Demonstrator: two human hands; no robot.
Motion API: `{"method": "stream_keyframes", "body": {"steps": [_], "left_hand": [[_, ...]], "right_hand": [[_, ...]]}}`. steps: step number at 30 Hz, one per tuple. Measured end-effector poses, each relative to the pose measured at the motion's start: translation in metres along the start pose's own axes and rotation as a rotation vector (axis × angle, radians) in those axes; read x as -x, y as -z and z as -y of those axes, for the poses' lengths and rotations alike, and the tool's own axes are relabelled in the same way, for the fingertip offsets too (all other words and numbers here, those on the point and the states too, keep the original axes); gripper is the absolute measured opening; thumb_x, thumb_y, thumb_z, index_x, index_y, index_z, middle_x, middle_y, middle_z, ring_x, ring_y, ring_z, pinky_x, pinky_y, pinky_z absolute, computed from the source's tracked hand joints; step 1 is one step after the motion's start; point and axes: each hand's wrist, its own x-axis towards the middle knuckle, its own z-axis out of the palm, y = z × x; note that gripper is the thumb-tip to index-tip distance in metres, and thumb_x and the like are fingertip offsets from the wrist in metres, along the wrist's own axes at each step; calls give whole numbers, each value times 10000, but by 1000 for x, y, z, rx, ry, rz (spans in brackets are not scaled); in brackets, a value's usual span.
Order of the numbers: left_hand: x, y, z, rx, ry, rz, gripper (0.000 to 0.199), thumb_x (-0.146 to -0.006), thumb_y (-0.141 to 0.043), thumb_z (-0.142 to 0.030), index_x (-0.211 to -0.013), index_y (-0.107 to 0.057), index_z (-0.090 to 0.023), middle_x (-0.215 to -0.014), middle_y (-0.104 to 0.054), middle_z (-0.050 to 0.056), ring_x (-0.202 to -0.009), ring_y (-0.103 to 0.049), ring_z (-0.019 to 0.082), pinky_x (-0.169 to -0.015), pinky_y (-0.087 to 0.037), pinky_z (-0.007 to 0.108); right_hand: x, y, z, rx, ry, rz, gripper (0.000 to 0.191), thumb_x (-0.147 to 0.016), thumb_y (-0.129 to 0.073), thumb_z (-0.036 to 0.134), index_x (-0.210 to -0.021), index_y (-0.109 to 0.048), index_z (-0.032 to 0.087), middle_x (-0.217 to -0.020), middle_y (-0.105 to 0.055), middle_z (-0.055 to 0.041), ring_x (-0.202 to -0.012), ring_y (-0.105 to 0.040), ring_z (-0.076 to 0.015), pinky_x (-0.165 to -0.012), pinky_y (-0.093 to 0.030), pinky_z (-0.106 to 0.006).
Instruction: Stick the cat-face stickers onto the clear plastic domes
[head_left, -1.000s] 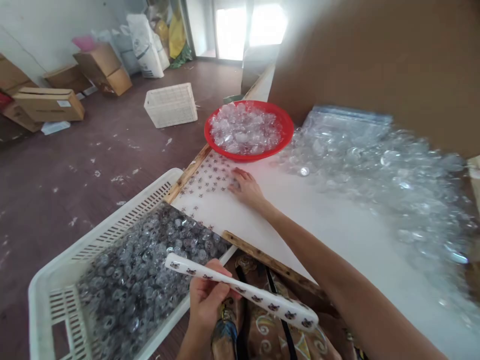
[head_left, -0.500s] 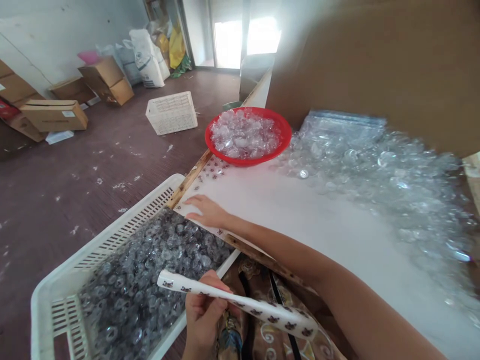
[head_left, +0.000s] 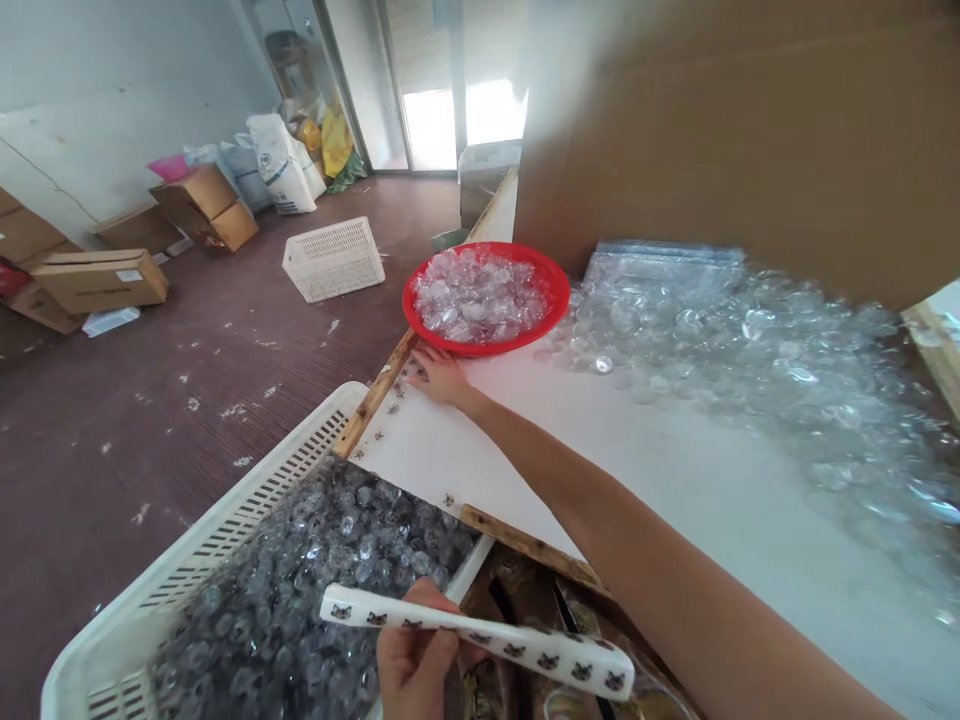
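Note:
My left hand (head_left: 420,650) is closed around a curled white sheet (head_left: 540,645) printed with a row of small dark animal faces. The sheet is held above the near side of a white plastic crate (head_left: 187,560), which is filled with clear round plastic pieces (head_left: 330,540). My right hand (head_left: 442,380) reaches across the white tabletop (head_left: 570,440) and lies by its wooden edge, just in front of a red basin (head_left: 555,290). Its fingers are stretched out over small dark face cutouts (head_left: 395,408) scattered there. Whether a cutout lies under the fingertips is hidden.
The basin holds a heap of clear plastic pieces (head_left: 480,295). A large spread of clear plastic pieces (head_left: 787,370) covers the right of the table, before a tall cardboard panel (head_left: 712,130). On the floor stand an upright white basket (head_left: 337,262), cardboard boxes (head_left: 105,282) and sacks (head_left: 277,165).
My right hand has moved away from me along the table edge, from beside the crate to the foot of the red basin. My left hand keeps the sheet, now slightly lower in view.

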Motion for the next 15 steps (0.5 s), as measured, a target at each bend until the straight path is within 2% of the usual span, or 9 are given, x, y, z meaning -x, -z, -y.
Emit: {"method": "stream_keyframes", "body": {"steps": [2, 5, 8, 10, 12, 15], "left_hand": [[-4, 4, 0, -23, -20, 33, 234, -710, -860, -403, -722, -767, -190, -659, -650, 11, -495, -621, 122, -490, -521, 213], [-8, 5, -2, -27, -25, 65, 218, -719, -851, -400, -732, -776, -196, -644, -645, 14, -479, -622, 126, -447, -495, 200], [-8, 1, -6, -36, -39, 67, 213, -719, -853, -389, -716, -772, -192, -637, -635, 15, -470, -596, 115, -439, -479, 196], [-5, -4, -13, -36, -61, 68, 208, -714, -858, -382, -697, -767, -195, -616, -626, 12, -471, -583, 113, -455, -488, 205], [1, -9, -21, -20, -84, 22, 197, -701, -870, -372, -683, -756, -212, -589, -610, 0, -487, -586, 119, -462, -486, 204], [10, -15, -33, -20, -170, -107, 229, -674, -887, -405, -683, -739, -231, -589, -607, -13, -529, -579, 120, -466, -470, 192]], "right_hand": [[8, -8, 4, 31, 65, -24, 624, -962, -544, 534, -1489, -479, 206, -1581, -412, -126, -1472, -312, -295, -1220, -195, -471], [35, -22, 18, 31, 219, 25, 617, -953, -565, 542, -1458, -512, 192, -1561, -438, -126, -1453, -335, -301, -1216, -211, -463], [70, -41, 46, -4, 362, 94, 645, -952, -556, 567, -1443, -518, 150, -1552, -446, -157, -1457, -343, -321, -1211, -238, -471], [91, -55, 71, -38, 469, 95, 691, -931, -572, 603, -1432, -522, 130, -1526, -473, -174, -1452, -362, -319, -1209, -259, -461], [104, -66, 95, -68, 601, 138, 741, -888, -618, 635, -1429, -521, 138, -1507, -495, -178, -1448, -381, -314, -1200, -283, -465], [112, -76, 126, -103, 601, 181, 751, -863, -654, 631, -1410, -539, 129, -1502, -483, -229, -1424, -421, -350, -1164, -333, -511]]}}
